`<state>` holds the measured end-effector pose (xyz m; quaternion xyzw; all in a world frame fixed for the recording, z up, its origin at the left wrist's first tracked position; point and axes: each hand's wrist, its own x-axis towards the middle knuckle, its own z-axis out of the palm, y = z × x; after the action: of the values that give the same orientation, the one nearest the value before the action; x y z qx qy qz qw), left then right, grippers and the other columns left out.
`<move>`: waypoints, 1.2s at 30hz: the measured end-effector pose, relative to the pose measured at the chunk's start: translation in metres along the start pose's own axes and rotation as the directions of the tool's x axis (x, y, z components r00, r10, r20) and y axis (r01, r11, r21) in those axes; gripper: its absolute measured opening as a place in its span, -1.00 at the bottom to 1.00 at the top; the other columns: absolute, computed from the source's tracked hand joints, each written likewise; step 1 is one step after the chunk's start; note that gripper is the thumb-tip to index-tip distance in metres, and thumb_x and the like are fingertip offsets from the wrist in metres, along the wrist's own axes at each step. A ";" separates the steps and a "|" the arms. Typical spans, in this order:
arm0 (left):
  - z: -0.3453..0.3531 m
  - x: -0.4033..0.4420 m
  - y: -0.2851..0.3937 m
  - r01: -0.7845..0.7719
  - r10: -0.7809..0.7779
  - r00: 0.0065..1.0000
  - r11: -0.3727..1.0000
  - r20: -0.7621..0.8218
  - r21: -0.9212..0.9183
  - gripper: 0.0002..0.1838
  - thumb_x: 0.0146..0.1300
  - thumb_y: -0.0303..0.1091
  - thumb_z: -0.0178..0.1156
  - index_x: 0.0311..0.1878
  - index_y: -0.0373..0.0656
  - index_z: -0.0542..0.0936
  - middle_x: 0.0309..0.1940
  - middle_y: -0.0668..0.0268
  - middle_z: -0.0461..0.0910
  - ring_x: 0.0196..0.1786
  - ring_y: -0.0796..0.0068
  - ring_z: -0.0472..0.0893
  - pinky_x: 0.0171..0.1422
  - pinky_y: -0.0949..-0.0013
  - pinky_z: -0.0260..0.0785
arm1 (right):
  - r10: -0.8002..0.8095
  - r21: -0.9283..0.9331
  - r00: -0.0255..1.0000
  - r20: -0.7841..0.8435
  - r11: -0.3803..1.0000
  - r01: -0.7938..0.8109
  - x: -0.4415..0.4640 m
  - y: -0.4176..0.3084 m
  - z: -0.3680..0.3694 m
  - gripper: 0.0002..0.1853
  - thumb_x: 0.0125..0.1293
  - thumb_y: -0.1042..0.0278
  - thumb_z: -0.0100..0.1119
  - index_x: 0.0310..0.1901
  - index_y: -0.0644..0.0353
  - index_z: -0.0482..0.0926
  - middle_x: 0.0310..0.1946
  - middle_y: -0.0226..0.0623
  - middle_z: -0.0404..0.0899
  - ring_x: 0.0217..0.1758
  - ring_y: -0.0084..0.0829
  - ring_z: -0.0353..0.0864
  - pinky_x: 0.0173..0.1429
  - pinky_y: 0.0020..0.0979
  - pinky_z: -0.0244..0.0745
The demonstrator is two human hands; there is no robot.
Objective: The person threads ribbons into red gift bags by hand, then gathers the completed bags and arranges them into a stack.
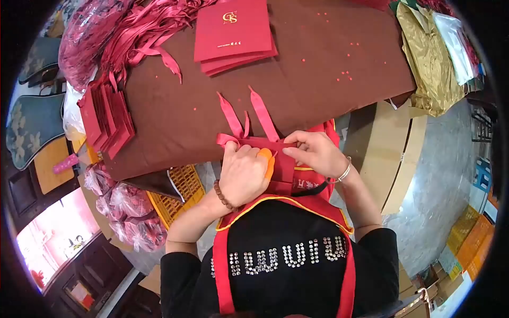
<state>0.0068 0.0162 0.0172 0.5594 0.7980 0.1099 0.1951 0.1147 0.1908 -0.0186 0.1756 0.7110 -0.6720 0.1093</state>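
Observation:
A red paper gift bag (pixel 284 168) is held upright at the table's front edge, close to my apron. My left hand (pixel 243 172) is closed on its left side, fingers curled over the top. Something orange (pixel 269 163) shows at that hand's fingers; whether it is a finger cover or a tool, I cannot tell. My right hand (pixel 317 155) pinches the bag's top right edge between thumb and fingers. Red ribbon ends (pixel 261 114) stick out beyond the bag's top onto the brown cloth. A red loop of ribbon (pixel 227 139) lies by my left knuckles.
Flat red bags (pixel 233 34) are stacked on the brown table cloth (pixel 313 79). At the left are a heap of red ribbons (pixel 143 32) and finished-looking red bags (pixel 106 119). A gold plastic bag (pixel 432 58) hangs at the right. A yellow crate (pixel 183 191) stands below the table.

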 end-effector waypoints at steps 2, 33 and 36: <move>-0.002 0.003 0.001 0.017 -0.016 1.000 1.000 0.006 -0.025 -0.85 0.05 -0.32 0.14 -0.43 -0.21 0.57 -0.55 0.18 0.52 -0.40 0.21 0.49 -0.20 0.20 0.12 | -0.068 -0.097 0.998 -0.006 0.993 0.067 -0.002 -0.006 -0.001 -0.74 0.18 0.34 0.20 -0.15 0.29 0.53 -0.55 -0.17 0.53 -0.52 -0.42 0.54 -0.39 -0.39 0.41; -0.010 0.003 0.000 0.075 -0.084 0.993 0.991 -0.080 -0.112 -0.85 0.08 -0.31 0.16 -0.49 -0.18 0.56 -0.66 0.14 0.48 -0.55 0.11 0.46 -0.29 0.17 0.15 | -0.096 0.105 0.995 0.027 0.990 0.093 -0.003 0.003 0.010 -0.80 0.25 0.41 0.15 -0.14 0.32 0.51 -0.34 -0.27 0.49 -0.37 -0.54 0.47 -0.28 -0.47 0.38; -0.002 -0.001 0.009 0.030 -0.042 0.972 0.998 -0.229 -0.055 -0.89 -0.02 -0.35 0.20 -0.55 -0.17 0.54 -0.67 0.22 0.47 -0.53 0.25 0.46 -0.27 0.20 0.12 | -0.186 0.063 0.983 0.000 0.981 0.185 -0.009 0.001 0.010 -0.80 0.24 0.42 0.16 -0.14 0.31 0.52 -0.34 -0.26 0.50 -0.35 -0.50 0.47 -0.26 -0.48 0.38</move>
<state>0.0137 0.0180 0.0226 0.5233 0.8221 0.1909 0.1174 0.1223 0.1795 -0.0172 0.1098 0.7024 -0.7019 0.0427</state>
